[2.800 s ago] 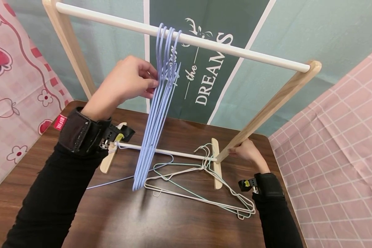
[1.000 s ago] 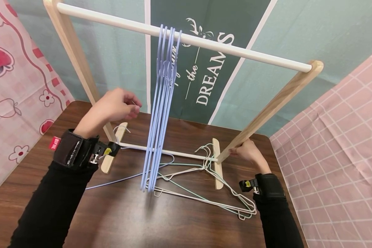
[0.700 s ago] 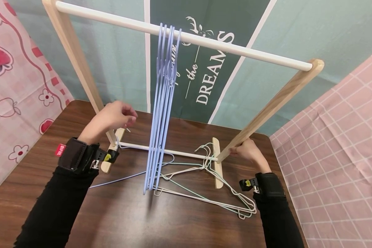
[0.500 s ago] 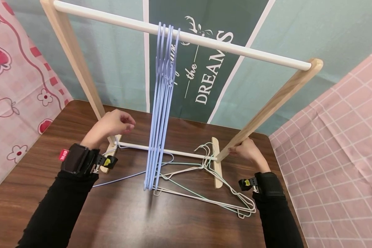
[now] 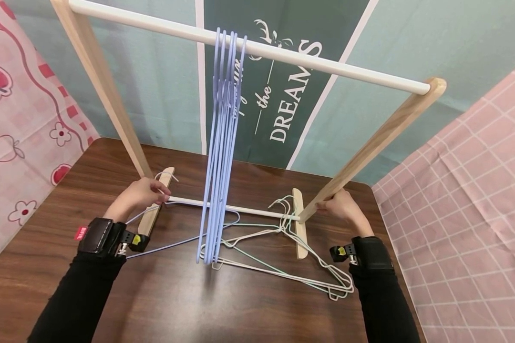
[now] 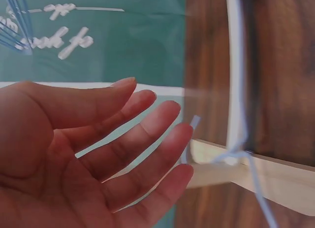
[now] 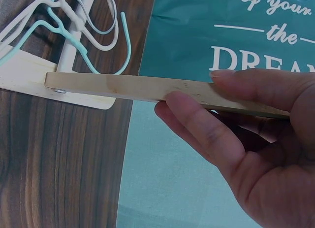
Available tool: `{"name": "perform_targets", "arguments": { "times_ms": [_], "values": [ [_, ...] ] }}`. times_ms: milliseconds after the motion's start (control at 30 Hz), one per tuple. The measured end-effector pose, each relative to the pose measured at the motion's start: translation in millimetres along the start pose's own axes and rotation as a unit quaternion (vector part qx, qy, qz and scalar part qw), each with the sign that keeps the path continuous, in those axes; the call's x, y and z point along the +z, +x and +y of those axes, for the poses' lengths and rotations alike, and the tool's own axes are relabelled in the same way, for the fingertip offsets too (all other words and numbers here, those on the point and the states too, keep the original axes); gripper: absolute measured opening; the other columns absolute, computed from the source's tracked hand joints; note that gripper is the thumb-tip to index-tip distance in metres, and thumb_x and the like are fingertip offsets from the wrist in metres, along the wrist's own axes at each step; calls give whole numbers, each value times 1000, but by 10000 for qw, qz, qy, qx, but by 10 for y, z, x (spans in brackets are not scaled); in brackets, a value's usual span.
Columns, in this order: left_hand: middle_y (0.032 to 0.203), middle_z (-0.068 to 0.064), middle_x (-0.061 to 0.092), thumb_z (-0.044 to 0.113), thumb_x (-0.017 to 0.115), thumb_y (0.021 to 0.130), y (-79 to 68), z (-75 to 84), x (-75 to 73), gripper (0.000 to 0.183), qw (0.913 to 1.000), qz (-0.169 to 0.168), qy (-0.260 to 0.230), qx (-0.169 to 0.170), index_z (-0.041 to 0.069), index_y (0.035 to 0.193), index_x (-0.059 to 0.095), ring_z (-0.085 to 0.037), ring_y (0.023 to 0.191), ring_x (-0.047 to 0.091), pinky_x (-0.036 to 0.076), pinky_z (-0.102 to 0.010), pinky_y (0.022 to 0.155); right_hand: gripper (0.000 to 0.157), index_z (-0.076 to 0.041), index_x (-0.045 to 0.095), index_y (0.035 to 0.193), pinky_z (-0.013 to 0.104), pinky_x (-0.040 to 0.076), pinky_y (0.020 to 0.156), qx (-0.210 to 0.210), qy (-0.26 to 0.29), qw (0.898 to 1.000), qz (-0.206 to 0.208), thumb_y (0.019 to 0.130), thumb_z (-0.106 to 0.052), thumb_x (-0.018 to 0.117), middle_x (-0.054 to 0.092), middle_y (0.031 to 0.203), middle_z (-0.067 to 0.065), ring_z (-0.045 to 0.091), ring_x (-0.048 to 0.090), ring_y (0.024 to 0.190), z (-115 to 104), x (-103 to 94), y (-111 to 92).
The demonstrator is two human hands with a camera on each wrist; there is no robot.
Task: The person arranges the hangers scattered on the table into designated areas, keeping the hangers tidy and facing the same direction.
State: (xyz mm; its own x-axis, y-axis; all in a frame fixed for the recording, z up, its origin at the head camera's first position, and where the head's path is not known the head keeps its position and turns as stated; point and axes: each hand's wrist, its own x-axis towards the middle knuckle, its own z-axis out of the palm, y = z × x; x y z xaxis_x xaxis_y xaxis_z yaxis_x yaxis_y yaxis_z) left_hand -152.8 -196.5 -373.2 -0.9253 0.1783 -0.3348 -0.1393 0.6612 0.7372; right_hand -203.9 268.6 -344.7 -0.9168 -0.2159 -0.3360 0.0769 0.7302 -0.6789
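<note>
A wooden clothes rack has a white top rail (image 5: 300, 57), with several periwinkle-blue hangers (image 5: 218, 190) hooked near its middle. My right hand (image 5: 342, 208) grips the lower part of the rack's right post (image 5: 377, 136); in the right wrist view, thumb and fingers lie on opposite faces of that post (image 7: 142, 87). At the rack's lower left, my left hand (image 5: 142, 194) is close over a loose blue hanger (image 5: 167, 247) lying on the table. In the left wrist view the left hand (image 6: 98, 149) has its fingers spread and loosely bent, nothing between them.
White hangers (image 5: 268, 272) and a mint-green hanger (image 5: 257, 257) lie overlapping on the dark wooden table (image 5: 176, 305), hooks by the right foot (image 5: 299, 233). A white lower bar (image 5: 257, 210) joins the posts. Patterned cloths hang behind and at both sides.
My left hand has let go of the hanging blue hangers and moved down and left to the loose blue hanger. The hanging hangers now hang straighter. My right hand stays on the post.
</note>
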Motion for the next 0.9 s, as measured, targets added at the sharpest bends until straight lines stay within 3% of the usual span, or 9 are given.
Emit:
{"name": "perform_targets", "arguments": {
  "times_ms": [233, 367, 700, 900],
  "values": [
    [87, -10, 61, 6, 54, 87, 38, -238, 61, 22, 9987, -208, -370, -295, -9, 103, 59, -24, 85, 53, 41, -32, 66, 32, 16, 48, 111, 31, 53, 71, 32, -14, 10000, -17, 88, -4, 58, 53, 106, 33, 32, 63, 87, -3, -10, 5],
    [91, -16, 61, 10, 56, 88, 58, -316, 83, 24, 9989, -179, -136, -408, -10, 103, 58, -28, 86, 55, 45, -34, 66, 33, 16, 48, 112, 32, 53, 71, 69, 5, 10000, -3, 88, -5, 58, 53, 106, 33, 32, 63, 88, -5, -9, 3],
    [92, -20, 60, 12, 60, 86, 112, -438, 149, 19, 9959, 535, 306, -658, -6, 93, 62, -28, 80, 55, 43, -34, 66, 33, 16, 47, 112, 32, 53, 72, 77, 28, 10000, 14, 88, -4, 58, 53, 107, 34, 33, 63, 90, -4, 0, 7],
    [84, -18, 61, 7, 60, 82, 161, -480, 228, 15, 9934, 828, 534, -584, -7, 88, 62, -30, 77, 54, 41, -32, 63, 34, 16, 47, 113, 32, 53, 72, 98, 65, 9999, 36, 88, -4, 58, 53, 108, 34, 35, 62, 91, -10, 7, 5]
  ]
}}
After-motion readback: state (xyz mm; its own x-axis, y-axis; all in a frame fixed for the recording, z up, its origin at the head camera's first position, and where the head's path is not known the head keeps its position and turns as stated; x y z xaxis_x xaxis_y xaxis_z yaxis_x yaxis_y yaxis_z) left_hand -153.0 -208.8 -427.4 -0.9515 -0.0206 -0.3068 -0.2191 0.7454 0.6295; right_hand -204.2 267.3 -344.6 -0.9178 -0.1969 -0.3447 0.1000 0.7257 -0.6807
